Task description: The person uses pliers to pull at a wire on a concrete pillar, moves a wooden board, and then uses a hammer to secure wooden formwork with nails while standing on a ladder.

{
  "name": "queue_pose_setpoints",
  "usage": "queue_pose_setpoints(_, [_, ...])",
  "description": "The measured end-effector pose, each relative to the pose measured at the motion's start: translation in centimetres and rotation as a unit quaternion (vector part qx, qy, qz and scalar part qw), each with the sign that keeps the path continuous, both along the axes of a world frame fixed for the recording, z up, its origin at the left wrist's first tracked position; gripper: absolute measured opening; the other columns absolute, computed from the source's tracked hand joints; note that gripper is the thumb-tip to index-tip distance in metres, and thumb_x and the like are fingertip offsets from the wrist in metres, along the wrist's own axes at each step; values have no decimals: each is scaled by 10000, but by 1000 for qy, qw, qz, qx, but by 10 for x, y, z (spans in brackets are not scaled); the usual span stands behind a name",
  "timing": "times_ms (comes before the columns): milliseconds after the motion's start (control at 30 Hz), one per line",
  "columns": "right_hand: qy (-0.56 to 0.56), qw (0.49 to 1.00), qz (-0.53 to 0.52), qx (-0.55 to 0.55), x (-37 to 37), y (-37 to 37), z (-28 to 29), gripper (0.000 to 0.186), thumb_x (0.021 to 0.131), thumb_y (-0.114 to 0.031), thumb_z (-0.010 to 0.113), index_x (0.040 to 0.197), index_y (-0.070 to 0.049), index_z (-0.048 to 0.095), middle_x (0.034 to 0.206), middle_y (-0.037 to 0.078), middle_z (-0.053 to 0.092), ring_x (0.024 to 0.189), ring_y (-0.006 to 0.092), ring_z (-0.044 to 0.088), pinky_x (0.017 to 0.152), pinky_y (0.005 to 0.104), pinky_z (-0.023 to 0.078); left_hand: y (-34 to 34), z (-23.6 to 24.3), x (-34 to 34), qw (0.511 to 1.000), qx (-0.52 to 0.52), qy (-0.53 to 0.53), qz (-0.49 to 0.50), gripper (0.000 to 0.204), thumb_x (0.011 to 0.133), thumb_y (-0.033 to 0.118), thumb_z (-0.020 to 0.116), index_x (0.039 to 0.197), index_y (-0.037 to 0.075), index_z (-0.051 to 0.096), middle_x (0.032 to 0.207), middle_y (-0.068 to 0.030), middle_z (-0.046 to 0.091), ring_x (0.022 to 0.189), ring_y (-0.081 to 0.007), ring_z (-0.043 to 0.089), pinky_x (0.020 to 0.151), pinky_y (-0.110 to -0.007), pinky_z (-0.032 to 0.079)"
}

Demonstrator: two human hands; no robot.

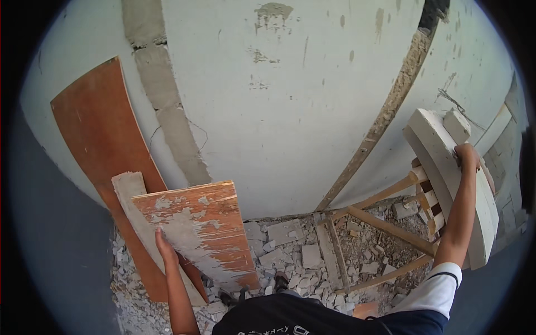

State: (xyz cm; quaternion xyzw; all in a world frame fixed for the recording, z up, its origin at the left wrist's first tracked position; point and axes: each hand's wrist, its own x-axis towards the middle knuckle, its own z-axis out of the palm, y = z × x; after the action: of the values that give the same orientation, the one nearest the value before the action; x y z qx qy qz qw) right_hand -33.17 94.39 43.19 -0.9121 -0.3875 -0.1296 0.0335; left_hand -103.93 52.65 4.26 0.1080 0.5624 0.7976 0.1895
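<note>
My left hand is closed on the left edge of a plywood board, which stands tilted and has grey plaster smeared on its face. Part of its grip is hidden. Just left of that board a narrow pale slab leans against a taller red-brown board. Out to the right, the fingers of my right hand curl over the edge of white blocks stacked on a wooden stand. A smaller white piece sits on top beside the hand.
Broken rubble covers the floor around my feet. Ahead rises a white wall with a grey mortar strip and a rough diagonal groove. Thin wires stick out near the blocks. The stand's legs spread across the debris.
</note>
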Motion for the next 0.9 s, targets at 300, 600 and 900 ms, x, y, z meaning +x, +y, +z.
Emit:
queue_pose_setpoints(300, [-7, 963, 258, 79, 100, 32, 1, 614, 860, -472, 372, 830, 106, 577, 785, 313, 585, 812, 396, 619, 711, 459, 445, -7, 12, 2, 999, 0, -47, -7, 629, 869, 400, 501, 1291, -49, 375, 1350, -115, 387, 1271, -201, 332, 1075, -314, 184])
queue_pose_setpoints(600, [641, 606, 384, 273, -179, -117, -61, 336, 899, -354, 553, 1084, -75, 525, 1031, 52, 596, 816, 120, 577, 714, 267, 491, -2, 23, -12, 998, -2, -29, -50, 608, 866, 396, 506, 1268, -49, 404, 1323, -114, 415, 1252, -198, 350, 1069, -313, 191])
queue_pose_setpoints(900, [864, 324, 346, -171, -515, -90, -198, 337, 956, -339, 398, 1089, -30, 380, 1187, 237, 524, 1054, 338, 567, 837, 467, 513, 0, 8, -18, 998, 3, -56, -24, 531, 871, 367, 487, 1227, -24, 443, 1249, -107, 463, 1173, -206, 405, 1021, -322, 243])
